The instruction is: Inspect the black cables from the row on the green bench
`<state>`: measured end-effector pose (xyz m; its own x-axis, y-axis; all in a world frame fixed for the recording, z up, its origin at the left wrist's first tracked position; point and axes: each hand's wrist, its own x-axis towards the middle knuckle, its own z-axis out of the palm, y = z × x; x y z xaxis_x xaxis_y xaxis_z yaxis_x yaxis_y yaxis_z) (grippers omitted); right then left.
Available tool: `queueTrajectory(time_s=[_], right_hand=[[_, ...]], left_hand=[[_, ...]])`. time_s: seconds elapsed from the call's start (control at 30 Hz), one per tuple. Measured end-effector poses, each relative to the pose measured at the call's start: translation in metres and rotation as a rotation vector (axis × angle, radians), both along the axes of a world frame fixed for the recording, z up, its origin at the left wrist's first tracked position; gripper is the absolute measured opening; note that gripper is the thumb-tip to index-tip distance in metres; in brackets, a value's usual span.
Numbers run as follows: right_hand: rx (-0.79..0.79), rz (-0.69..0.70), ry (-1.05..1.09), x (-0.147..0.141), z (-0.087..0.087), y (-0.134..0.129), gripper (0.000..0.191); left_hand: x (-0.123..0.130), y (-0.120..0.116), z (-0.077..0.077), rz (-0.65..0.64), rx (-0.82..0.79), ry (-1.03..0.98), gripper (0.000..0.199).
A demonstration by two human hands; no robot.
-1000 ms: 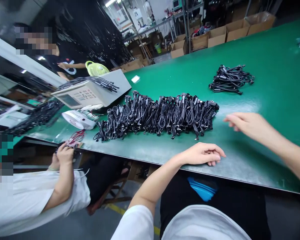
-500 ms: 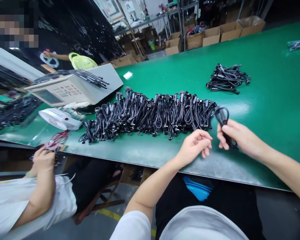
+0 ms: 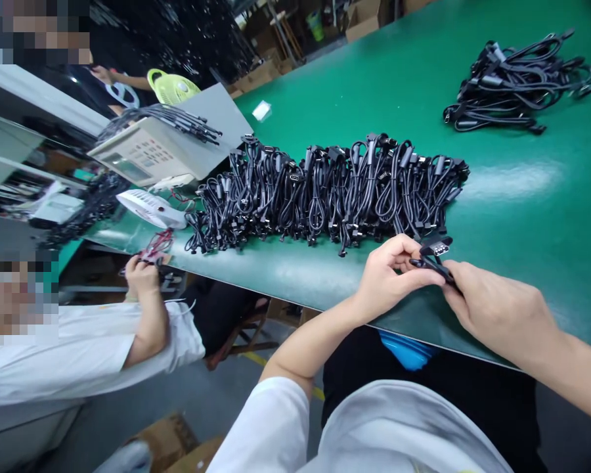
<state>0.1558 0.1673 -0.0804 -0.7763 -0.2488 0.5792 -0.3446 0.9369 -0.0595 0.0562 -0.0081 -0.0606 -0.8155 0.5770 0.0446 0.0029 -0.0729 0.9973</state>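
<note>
Both hands at the near edge of the green counter (image 3: 522, 197). Left hand (image 3: 391, 272) and right hand (image 3: 492, 305) both pinch 1 short black cable (image 3: 433, 257), fingers closed on it; it sits just above the counter edge. Connector end pokes up between the hands, the rest is hidden under the right hand, so I can't tell how it's coiled. Right forearm cut off at frame edge.

Just behind: long row of bundled black cables (image 3: 325, 194), too tangled to count. Left of it a white fan (image 3: 150, 207) and a beige tester box (image 3: 152, 154) with loose cables on top. A co-worker's hand (image 3: 140, 276) holds red wires, probably clips, blurry. Far right: smaller cable pile (image 3: 517, 85). Far back: cardboard boxes (image 3: 362, 16), contents not visible.
</note>
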Motion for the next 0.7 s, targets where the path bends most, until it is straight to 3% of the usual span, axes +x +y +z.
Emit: queueTrajectory(time_s=[0.1,0.17,0.23,0.3,0.4,0.53,0.7], right_hand=[[-0.038,-0.016,-0.021,-0.001,0.000,-0.001,0.032],[-0.223,0.017,-0.120,-0.003,0.002,0.001,0.037],[-0.473,0.085,-0.273,-0.005,0.005,0.004,0.030],[-0.613,0.125,-0.348,-0.007,0.008,0.005,0.023],[-0.582,0.099,-0.308,-0.007,0.006,0.003,0.023],[-0.603,0.096,-0.371,-0.007,0.004,0.002,0.027],[-1.072,0.130,-0.918,-0.010,0.012,0.003,0.053]], left_hand=[[-0.001,-0.001,0.000,0.032,0.021,0.039,0.048],[-0.002,-0.001,0.000,0.028,0.045,0.059,0.040],[-0.004,-0.001,-0.001,0.019,0.069,0.067,0.037],[-0.006,-0.001,-0.002,-0.008,0.080,0.076,0.039],[-0.008,-0.002,-0.003,-0.071,0.086,0.093,0.046],[-0.008,-0.002,-0.003,0.003,0.109,0.121,0.043],[-0.011,-0.003,-0.002,-0.040,0.098,0.163,0.033]])
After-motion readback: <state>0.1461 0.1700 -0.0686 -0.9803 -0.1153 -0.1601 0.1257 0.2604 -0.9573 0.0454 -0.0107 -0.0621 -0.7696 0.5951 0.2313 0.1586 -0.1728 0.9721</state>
